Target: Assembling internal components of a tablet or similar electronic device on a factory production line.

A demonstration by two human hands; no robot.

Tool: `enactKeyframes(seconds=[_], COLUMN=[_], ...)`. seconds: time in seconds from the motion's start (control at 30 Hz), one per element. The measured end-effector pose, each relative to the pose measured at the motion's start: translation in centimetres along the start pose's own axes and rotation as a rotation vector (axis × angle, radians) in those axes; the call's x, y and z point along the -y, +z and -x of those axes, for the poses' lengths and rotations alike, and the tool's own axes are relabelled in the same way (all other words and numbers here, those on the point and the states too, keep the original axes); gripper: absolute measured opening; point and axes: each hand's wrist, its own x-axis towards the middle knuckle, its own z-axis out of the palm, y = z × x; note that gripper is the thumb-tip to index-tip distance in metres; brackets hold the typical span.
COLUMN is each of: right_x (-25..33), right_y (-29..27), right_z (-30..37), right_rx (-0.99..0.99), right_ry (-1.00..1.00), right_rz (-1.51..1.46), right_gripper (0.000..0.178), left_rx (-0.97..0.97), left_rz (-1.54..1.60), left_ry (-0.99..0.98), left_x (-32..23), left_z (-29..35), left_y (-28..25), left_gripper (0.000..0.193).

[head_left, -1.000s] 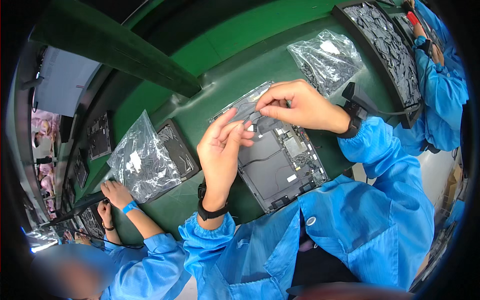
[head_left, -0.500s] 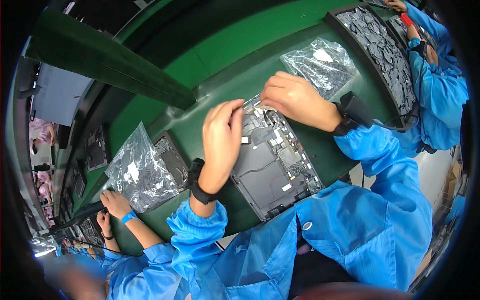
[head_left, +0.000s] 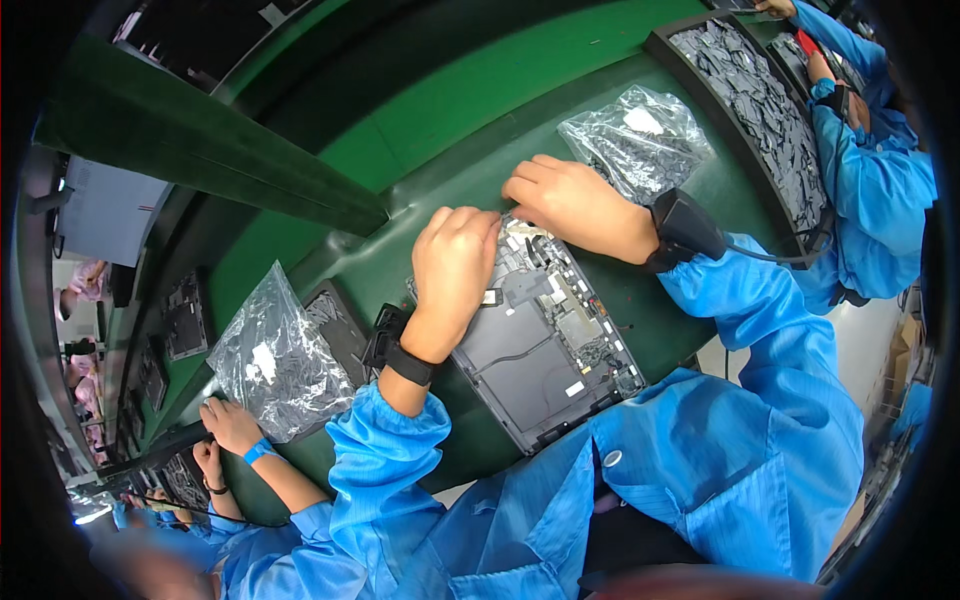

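Observation:
An opened laptop base (head_left: 525,375) lies at a slant on the green bench in front of me, its circuit board, cables and dark inner shell bare. My left hand (head_left: 455,262) is over its far left corner, fingers bent down and pressed together at the far edge. Just right of it, my right hand (head_left: 570,203) has curled fingers at the same far edge, thumb side toward the left hand. The fingertips nearly meet there; whatever they pinch is too small or hidden to make out. A black band circles each wrist.
Clear plastic bags of small dark parts lie to the left (head_left: 280,365) and far right (head_left: 640,140). Beyond the right bag stands a black tray (head_left: 760,120) heaped with dark pieces. A green beam (head_left: 220,140) crosses the upper left. Co-workers in blue sit on both sides.
Both hands have shifted slightly at the laptop's far edge: the right one leftward, the left one a little rightward. The view has tilted a little.

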Motion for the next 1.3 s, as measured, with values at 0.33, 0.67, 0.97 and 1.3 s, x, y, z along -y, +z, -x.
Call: enactKeyframes(seconds=[0.33,0.67,0.97,1.3], right_x=[-1.6,-0.7,-0.4,3.6], right_y=[-0.7,-0.5,-0.5,-2.9], right_z=[-1.6,-0.4,-1.0,2.7], right_rx=[0.201,0.091,0.142,-0.025], right_ry=[-0.031,-0.151,-0.142,-0.027], right_rz=[-0.250,0.020,0.068,-0.136], right_gripper=[0.005,0.008,0.011,0.028], left_rx=[0.007,-0.012,0.030,-0.054], left_rz=[0.024,-0.131,-0.210,0.002], left_ry=[0.067,0.136,0.178,-0.080], left_x=[0.1,-0.2,-0.2,-2.2], left_z=[-0.1,-0.1,0.0,2.3], left_y=[0.1,0.7,1.1,-2.2], left_gripper=[0.009,0.006,0.009,0.011])
